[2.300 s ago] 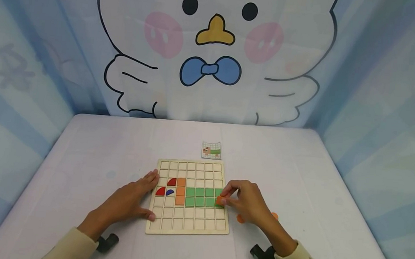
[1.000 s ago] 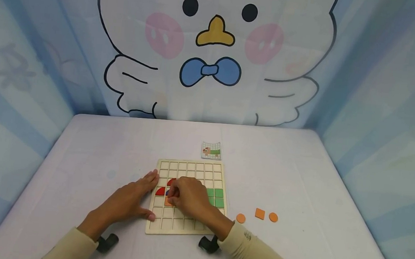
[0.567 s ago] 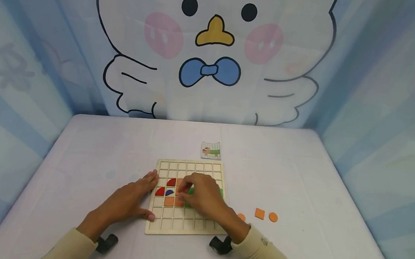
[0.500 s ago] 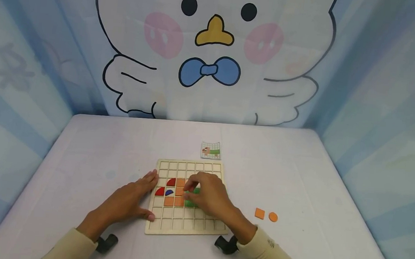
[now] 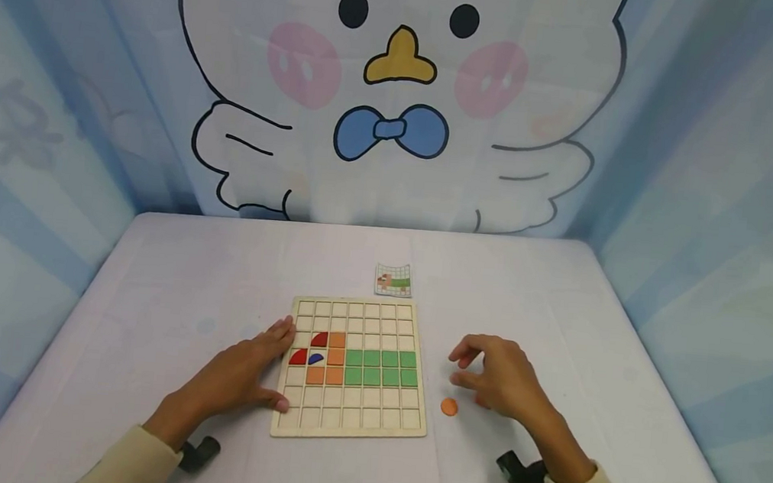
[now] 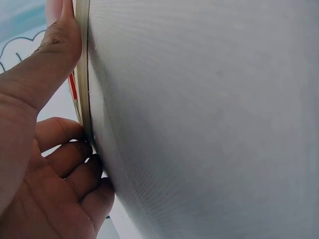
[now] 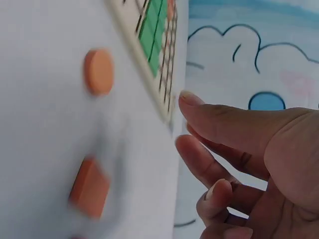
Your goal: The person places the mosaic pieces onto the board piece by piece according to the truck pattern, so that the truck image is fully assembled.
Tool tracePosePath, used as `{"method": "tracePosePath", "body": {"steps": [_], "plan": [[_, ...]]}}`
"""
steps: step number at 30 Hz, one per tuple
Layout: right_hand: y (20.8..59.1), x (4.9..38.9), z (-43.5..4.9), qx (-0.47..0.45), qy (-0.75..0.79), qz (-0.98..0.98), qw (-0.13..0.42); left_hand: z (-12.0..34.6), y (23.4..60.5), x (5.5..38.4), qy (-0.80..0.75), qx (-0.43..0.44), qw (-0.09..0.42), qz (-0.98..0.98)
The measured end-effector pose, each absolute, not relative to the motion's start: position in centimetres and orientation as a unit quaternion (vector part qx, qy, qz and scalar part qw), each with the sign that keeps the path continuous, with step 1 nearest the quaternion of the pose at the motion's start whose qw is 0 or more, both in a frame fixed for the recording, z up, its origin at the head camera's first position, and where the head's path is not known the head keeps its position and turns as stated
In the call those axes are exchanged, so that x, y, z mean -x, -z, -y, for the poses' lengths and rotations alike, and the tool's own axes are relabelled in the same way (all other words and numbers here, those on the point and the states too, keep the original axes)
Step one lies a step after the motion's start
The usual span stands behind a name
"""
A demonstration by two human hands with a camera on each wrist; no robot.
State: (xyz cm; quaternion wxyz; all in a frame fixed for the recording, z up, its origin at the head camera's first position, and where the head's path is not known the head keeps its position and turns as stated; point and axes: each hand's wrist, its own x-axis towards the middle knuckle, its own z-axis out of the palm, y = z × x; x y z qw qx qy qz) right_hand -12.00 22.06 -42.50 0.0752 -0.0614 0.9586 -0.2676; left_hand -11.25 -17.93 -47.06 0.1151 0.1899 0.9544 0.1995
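A wooden grid board (image 5: 350, 421) lies on the table, holding green squares (image 5: 371, 377), orange squares (image 5: 334, 376), red quarter-circle pieces (image 5: 299, 356) and a blue half-round piece (image 5: 316, 359). My left hand (image 5: 237, 374) rests along the board's left edge, thumb on the near corner area and fingers at the side. To the right of the board, my right hand (image 5: 502, 378) hovers above the table with nothing in its loosely bent fingers. Below it, an orange round piece (image 7: 99, 72) and an orange square piece (image 7: 90, 188) show in the right wrist view.
A small picture card (image 5: 393, 280) with a coloured grid pattern lies just behind the board. A printed curtain (image 5: 391, 188) hangs behind the table's far edge, and more curtain (image 5: 719, 225) closes the sides. Black wrist cameras (image 5: 521, 472) sit under both forearms.
The right hand put an orange square into the grid beside the lowest orange one, then drew back rightward off the board to over the loose orange pieces. The left hand has stayed in place.
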Motion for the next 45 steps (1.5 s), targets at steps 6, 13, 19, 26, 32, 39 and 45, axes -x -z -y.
{"method": "tracePosePath", "body": {"steps": [6,13,19,26,32,39,45], "plan": [[43.1,10.6,-25.7,0.053,0.237,-0.967,0.082,18.0,47.1,11.3,-0.197,-0.190,0.113,-0.955],[44.7,10.2,-26.7,0.055,0.227,-0.969,0.079,17.9,47.1,11.2,-0.196,-0.186,0.116,-0.956],[45.3,10.5,-26.4,0.057,0.228,-0.969,0.075,17.9,47.2,11.3,-0.199,-0.184,0.120,-0.955],[44.8,11.4,-25.4,0.067,0.263,-0.960,0.076,17.9,47.2,11.3,-0.196,-0.187,0.118,-0.955],[44.2,12.5,-22.9,0.081,0.300,-0.948,0.065,17.8,47.1,11.3,-0.191,-0.187,0.115,-0.957],[43.3,13.2,-18.9,0.124,0.333,-0.932,0.063,17.7,47.1,11.2,-0.188,-0.182,0.117,-0.958],[43.0,13.5,-15.1,0.151,0.364,-0.916,0.080,17.7,47.0,11.2,-0.190,-0.179,0.120,-0.958]]}}
